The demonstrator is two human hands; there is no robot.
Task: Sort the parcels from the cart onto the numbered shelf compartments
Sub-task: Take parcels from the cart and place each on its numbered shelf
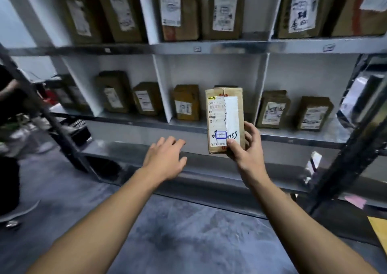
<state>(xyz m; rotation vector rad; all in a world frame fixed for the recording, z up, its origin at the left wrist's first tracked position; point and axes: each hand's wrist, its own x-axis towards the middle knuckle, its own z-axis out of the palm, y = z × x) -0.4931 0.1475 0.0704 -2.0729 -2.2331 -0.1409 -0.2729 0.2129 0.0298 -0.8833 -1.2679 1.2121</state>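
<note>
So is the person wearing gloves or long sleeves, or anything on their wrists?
No. The left hand and right hand have no gloves. The left forearm and right forearm are uncovered too: no sleeve reaches into the picture, and no watch, bracelet or ring shows.

Matt cardboard parcel (225, 120), paper label — glossy grey metal shelf (209, 47).

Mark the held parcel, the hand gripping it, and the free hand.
held parcel (225, 116), head view, on its front label.
right hand (248, 151), head view, middle of the hand.
left hand (165, 158), head view, back of the hand.
</note>
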